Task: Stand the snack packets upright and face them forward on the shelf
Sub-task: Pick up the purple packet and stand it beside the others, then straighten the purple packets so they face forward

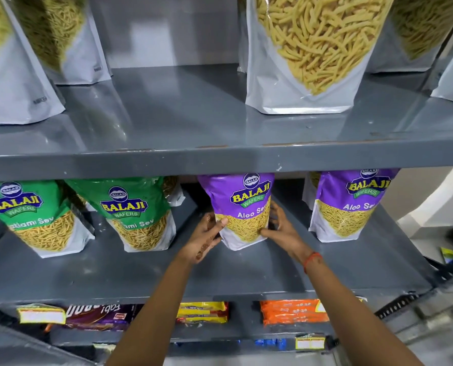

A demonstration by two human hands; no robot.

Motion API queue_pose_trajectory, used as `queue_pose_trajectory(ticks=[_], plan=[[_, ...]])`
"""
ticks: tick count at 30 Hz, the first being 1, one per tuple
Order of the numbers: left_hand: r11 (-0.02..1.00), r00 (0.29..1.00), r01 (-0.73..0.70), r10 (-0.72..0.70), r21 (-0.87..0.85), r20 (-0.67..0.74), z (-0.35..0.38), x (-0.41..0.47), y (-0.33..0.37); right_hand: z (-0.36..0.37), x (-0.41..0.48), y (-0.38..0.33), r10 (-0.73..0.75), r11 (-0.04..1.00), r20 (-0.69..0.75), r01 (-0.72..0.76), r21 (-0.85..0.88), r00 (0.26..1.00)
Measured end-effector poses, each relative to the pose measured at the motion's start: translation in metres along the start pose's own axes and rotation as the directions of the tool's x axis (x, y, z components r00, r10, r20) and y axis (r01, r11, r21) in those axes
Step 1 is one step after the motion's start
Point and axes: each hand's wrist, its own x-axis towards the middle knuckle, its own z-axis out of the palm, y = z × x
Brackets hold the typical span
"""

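A purple Aloo Sev packet [242, 207] stands upright, label forward, in the middle of the grey middle shelf [246, 270]. My left hand [206, 237] grips its lower left edge and my right hand [282, 228] grips its lower right side. A second purple Aloo Sev packet [349, 204] stands upright to the right. Two green Ratlami Sev packets [32, 217] [138, 215] stand facing forward on the left, leaning slightly.
The upper shelf [193, 154] holds white pouches of yellow sev, one large [307, 54] at centre right and others [21, 62] at left. Below, flat packets in brown [98, 315], yellow [201, 311] and orange [291, 311] lie on a lower shelf.
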Motion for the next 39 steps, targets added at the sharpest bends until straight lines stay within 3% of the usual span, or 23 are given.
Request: queue_pose_trajectory(ticks=[5, 14, 16, 20, 22, 26, 29, 31, 33, 34, 36, 39], plan=[[0.997, 0.999, -0.017, 0.014, -0.072, -0.051, 0.013, -0.002, -0.009, 0.011, -0.013, 0.018, -0.017, 0.999, -0.141, 0.012, -0.035, 0.990], [0.995, 0.987, -0.099, 0.100, 0.011, -0.125, 0.018, -0.013, -0.020, 0.023, -0.027, 0.013, -0.015, 0.996, -0.267, -0.008, -0.083, 0.964], [0.963, 0.952, -0.192, 0.230, 0.189, -0.202, 0.028, -0.025, -0.021, 0.028, -0.036, 0.006, -0.095, 0.990, -0.431, 0.038, -0.139, 0.897], [0.692, 0.780, -0.398, 0.601, 0.603, -0.174, 0.072, -0.054, -0.026, 0.026, -0.058, -0.016, -0.410, 0.908, -0.613, 0.240, -0.343, 0.675], [0.649, 0.774, -0.459, 0.628, 0.608, -0.086, 0.106, -0.057, -0.024, 0.013, -0.061, -0.032, -0.508, 0.860, -0.652, 0.290, -0.420, 0.563], [0.743, 0.853, -0.485, 0.518, 0.462, 0.064, 0.175, -0.038, -0.027, -0.040, -0.073, -0.036, -0.604, 0.797, -0.683, 0.307, -0.520, 0.410], [0.848, 0.945, -0.310, 0.323, 0.429, 0.045, 0.217, -0.009, -0.026, -0.101, -0.079, -0.013, -0.446, 0.895, -0.754, 0.210, -0.394, 0.482], [0.882, 0.973, -0.218, 0.231, 0.417, 0.018, 0.225, 0.022, -0.026, -0.143, -0.075, 0.004, -0.274, 0.955, -0.699, 0.100, -0.281, 0.660], [0.890, 0.983, -0.180, 0.179, 0.419, 0.042, 0.226, 0.049, -0.028, -0.179, -0.071, 0.008, -0.161, 0.976, -0.483, 0.068, -0.206, 0.861], [0.897, 0.983, -0.185, 0.171, 0.403, 0.069, 0.225, 0.060, -0.033, -0.190, -0.069, 0.007, -0.149, 0.977, -0.363, 0.081, -0.196, 0.920], [0.926, 0.985, -0.166, 0.136, 0.340, 0.109, 0.227, 0.069, -0.040, -0.202, -0.062, 0.002, -0.164, 0.971, -0.209, 0.120, -0.208, 0.964], [0.953, 0.988, -0.122, 0.090, 0.277, 0.127, 0.234, 0.058, -0.040, -0.209, -0.063, 0.004, -0.136, 0.980, -0.157, 0.110, -0.165, 0.978]])
